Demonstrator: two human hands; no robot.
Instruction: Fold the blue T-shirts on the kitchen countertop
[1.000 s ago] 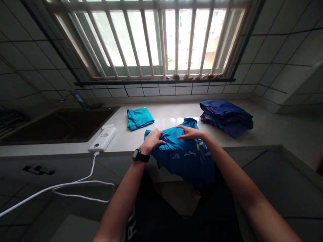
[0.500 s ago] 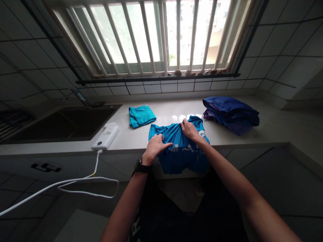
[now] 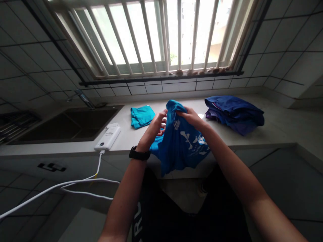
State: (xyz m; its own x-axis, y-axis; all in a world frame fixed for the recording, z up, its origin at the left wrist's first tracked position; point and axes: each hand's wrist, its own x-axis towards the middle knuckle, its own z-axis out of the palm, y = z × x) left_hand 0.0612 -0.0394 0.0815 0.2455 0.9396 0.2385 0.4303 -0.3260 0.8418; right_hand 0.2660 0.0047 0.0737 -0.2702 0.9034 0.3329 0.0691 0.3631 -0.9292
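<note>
A blue T-shirt (image 3: 174,144) with white print is lifted at its top and drapes down over the counter's front edge. My right hand (image 3: 190,117) is closed on its raised upper part, the fingertips tucked into the cloth. Just to the left of the raised cloth is my left hand (image 3: 156,126), wearing a black wristband (image 3: 139,154). Its fingers are loosely curled and apart, with a gap showing between them, and the thumb tip comes close to the shirt. Behind that hand lies a folded teal cloth (image 3: 142,116), partly covered.
A heap of dark blue and purple clothing (image 3: 234,112) lies on the white counter (image 3: 275,129) at right. At left are a white power bank (image 3: 108,137) with a white cable (image 3: 63,184) hanging off the front, a dark sink (image 3: 75,124) and a faucet (image 3: 84,99). A barred window stands behind.
The shirt's upper part has risen off the counter, bunched upward with my right hand on it. My left hand has moved up and away from the cloth's left side, its fingers now apart.
</note>
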